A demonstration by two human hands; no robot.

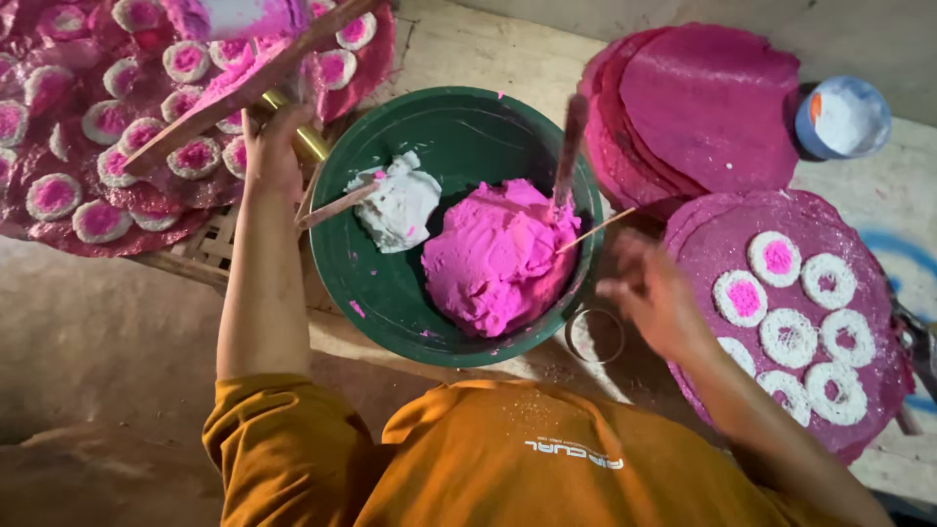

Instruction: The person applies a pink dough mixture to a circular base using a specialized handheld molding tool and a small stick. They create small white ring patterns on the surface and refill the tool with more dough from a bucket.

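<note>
Your left hand (271, 146) grips the stiff wooden slat (249, 88) left of the round green basin (390, 283) of soft, sticky pink dough (498, 256); your blurred right hand (652, 293) pinches its thin stick (595, 232).

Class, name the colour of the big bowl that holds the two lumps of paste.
Dark green bowl, clearest in the head view.

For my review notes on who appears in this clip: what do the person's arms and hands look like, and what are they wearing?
Both forearms are bare. The orange top's sleeves are pushed up to about the elbows, and small white lettering runs across the garment. No gloves, rings, watch or bracelets show on the left hand. The right hand is motion-blurred, so fine detail there cannot be made out.
</note>
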